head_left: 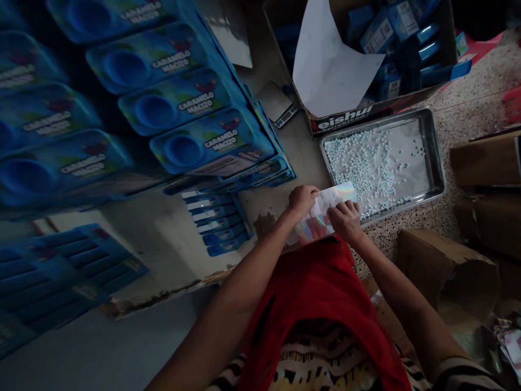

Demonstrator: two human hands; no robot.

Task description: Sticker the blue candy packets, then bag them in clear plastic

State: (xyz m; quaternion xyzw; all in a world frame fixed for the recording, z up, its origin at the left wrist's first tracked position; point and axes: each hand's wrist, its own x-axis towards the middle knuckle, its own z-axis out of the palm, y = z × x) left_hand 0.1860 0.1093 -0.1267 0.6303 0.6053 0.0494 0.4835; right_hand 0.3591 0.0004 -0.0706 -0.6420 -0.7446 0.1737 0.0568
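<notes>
Speckled floor (468, 117) is spread with blue display boxes (179, 103), a metal tray (433, 163) of white pellets (362, 163); a holographic pouch (323, 214) is pinched at tray's edge by left grip (303, 200) and right grip (345, 220).

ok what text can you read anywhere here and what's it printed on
"CARAMELO MACIZO": on each blue display box stacked at left.
"eishu": partly cut off, on the cardboard carton front.
Print on the small blue boxes inside the carton and the holographic pouch is too small or blurred.
</notes>
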